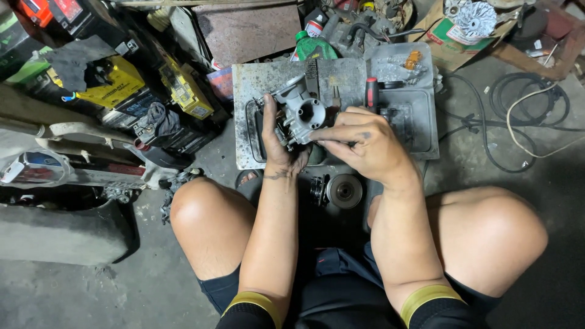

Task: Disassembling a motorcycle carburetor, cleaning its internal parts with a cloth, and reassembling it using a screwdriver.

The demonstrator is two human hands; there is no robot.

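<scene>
While the carburetor point(303, 113) is held up over the grey metal tray point(256, 82), it's gripped from the left side by the left hand point(277, 143), fingers wrapped around its body, and the right hand point(362, 143) is closed over its right side with the fingertips pinched against the part, so neither hand is open. Packaging-wise, a yellow rectangular box point(119, 85) with dark print is seen lying at the upper left, partly covered by a torn black sheet point(76, 61), and a second yellow box point(186, 91) is tilted on edge just right of it, near the tray's left rim. A green plastic bottle point(314, 47) with a white label is laid down behind the tray, and a can with a red and white label point(315, 25) is tucked in just above it. At the top right an open cardboard box point(454, 52) with a green printed panel is parked, with a shiny finned metal part point(475, 17) resting in it. A red-handled screwdriver point(372, 92) is stood on the tray just beyond the right hand's knuckles, and a clear plastic tray point(414, 103) with an orange bit point(413, 59) is set against the right side. Black and white cables point(524, 116) are looped across the floor on the right. A round metal part point(344, 191) is left on the floor between the knees, partly hidden by the forearms, and a white plastic panel point(73, 149) is crowded in on the left.
</scene>
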